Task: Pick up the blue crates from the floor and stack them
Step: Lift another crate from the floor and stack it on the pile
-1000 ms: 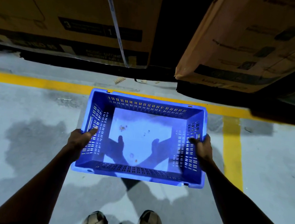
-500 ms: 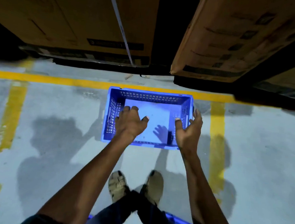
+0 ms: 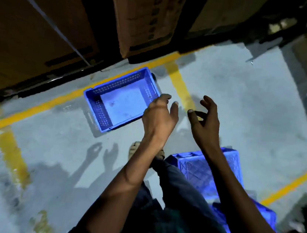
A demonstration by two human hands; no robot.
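Open crate (image 3: 120,100): upright on floor (image 3: 246,112), 11 o'clock from hands, beside yellow line (image 3: 34,107), empty, nothing stacked in it.
Second crate (image 3: 210,168): 5 o'clock from hands, beside person's leg, partly hidden by right arm; ribbed face up, judged overturned. More blue plastic at lower right; count unclear.
Left hand (image 3: 159,117): fingers loosely spread, holds nothing, above open crate's near right corner.
Right hand (image 3: 205,119): fingers spread, empty, above bare floor.
Cardboard boxes (image 3: 145,14): 12 o'clock, behind line.
Progress, judged: base crate placed; stacking not yet begun; remaining crates to be lifted and set on it.
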